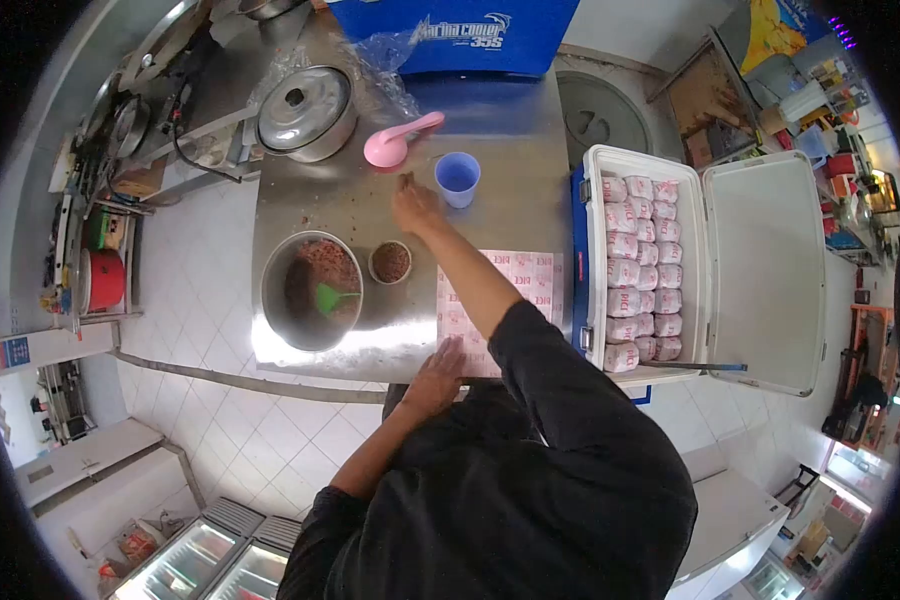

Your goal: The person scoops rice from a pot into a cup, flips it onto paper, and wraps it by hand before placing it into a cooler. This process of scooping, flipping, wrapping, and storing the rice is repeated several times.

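Observation:
My left hand (436,380) lies with fingers stretched out at the lower left edge of a stack of printed wrapping paper (515,275). My right hand (417,207) reaches across the steel table, its fingers drawn together; whatever they may hold is too small to make out. Just right of that hand stands a blue plastic cup (457,180). Beyond the fingertips a pink ladle (386,150) rests on the table. Below and left of the hand is a small cup (390,262) filled with reddish-brown rice. A large steel pot (267,300) holds more rice and a green scoop (332,298).
To the right, an open cooler (595,160) holds rows of wrapped rice packs (622,245), its lid (765,270) swung outward. A lidded pot (306,110) and crumpled clear plastic (385,75) sit at the back left. A blue cooler box (450,40) borders the far edge.

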The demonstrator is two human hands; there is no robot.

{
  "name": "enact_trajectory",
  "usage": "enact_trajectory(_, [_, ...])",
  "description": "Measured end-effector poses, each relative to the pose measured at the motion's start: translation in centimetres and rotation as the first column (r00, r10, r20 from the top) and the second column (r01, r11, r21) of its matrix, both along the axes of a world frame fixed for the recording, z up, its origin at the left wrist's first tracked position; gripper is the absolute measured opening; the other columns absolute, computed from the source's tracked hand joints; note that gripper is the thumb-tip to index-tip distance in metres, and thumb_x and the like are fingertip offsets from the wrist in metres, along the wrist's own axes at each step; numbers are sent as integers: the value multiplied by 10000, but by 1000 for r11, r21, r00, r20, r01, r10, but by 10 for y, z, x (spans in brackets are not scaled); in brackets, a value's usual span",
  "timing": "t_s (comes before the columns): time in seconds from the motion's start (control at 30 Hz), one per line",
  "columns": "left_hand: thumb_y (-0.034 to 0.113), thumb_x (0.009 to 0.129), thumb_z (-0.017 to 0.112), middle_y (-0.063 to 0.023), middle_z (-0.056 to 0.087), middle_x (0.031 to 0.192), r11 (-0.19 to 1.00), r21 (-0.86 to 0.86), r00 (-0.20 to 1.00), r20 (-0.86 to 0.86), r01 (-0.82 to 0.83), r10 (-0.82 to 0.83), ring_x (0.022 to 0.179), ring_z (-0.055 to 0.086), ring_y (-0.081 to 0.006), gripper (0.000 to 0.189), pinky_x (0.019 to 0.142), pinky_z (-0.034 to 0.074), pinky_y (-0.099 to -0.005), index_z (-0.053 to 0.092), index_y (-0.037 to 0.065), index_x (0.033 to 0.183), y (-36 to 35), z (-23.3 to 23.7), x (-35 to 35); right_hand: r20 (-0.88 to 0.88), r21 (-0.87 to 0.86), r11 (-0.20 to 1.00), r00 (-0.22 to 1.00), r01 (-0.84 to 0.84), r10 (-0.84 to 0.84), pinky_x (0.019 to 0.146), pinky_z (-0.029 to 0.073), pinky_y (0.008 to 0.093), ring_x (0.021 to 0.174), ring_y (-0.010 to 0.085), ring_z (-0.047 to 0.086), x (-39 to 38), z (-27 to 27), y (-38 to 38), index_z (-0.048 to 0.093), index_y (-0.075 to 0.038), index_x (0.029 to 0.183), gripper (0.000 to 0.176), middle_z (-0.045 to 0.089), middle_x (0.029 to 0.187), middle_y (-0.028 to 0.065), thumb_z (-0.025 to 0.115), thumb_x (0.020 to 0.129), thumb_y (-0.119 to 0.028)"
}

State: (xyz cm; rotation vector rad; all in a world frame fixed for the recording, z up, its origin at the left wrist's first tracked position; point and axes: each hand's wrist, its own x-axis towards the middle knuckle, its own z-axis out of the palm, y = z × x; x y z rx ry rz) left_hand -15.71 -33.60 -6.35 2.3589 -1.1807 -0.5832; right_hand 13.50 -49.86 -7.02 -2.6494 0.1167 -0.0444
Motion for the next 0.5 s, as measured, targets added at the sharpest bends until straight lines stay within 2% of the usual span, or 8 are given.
enact_trajectory(0.1, [162, 917, 541, -228, 287, 1609, 998, 48, 1000, -14, 27, -27, 1514, 246, -388, 528, 1188, 296, -554, 464, 4, 1415, 10, 3, -1, -269, -84, 985, 955, -153, 126, 876, 581, 473, 1092, 384, 684, 10, 4, -10, 522, 61, 1299, 436, 622, 1271, 293, 548, 883, -67])
enact_trajectory(0.2, [158, 913, 532, -225, 270, 1618, 998, 57, 999, -33, 26, -24, 1521, 229, -386, 547, 1188, 289, -567, 451, 6, 1432, 13, 1, -4, -291, -39, 990, 950, -134, 117, 939, 553, 472, 1168, 390, 633, -14, 18, -12, 604, 66, 1201, 360, 613, 1291, 271, 590, 863, -57])
enact_trajectory(0.3, [156, 913, 525, -221, 261, 1622, 999, 39, 999, -28, 20, -19, 1525, 222, -379, 558, 1192, 281, -566, 443, 6, 1444, 14, -6, -6, -168, -45, 996, 983, -80, 72, 936, 554, 460, 1192, 378, 622, -31, 17, -8, 603, 58, 1216, 368, 629, 1273, 265, 575, 875, -77])
enact_trajectory(0.4, [154, 911, 523, -222, 255, 1622, 998, 53, 999, -27, 37, -36, 1525, 220, -376, 564, 1196, 273, -565, 437, 4, 1448, 14, -4, -3, -56, -79, 992, 994, -103, 99, 908, 575, 466, 1117, 407, 670, 3, -10, -13, 468, 93, 1378, 499, 540, 1373, 330, 530, 931, -120])
enact_trajectory(0.5, [147, 909, 534, -221, 282, 1606, 997, 68, 999, -18, 37, -36, 1510, 249, -383, 566, 1196, 274, -561, 437, 0, 1447, 12, 4, -5, -224, -203, 962, 965, -181, 135, 894, 575, 479, 1101, 408, 674, 20, -6, -16, 511, 121, 1308, 455, 547, 1361, 331, 549, 908, -91])
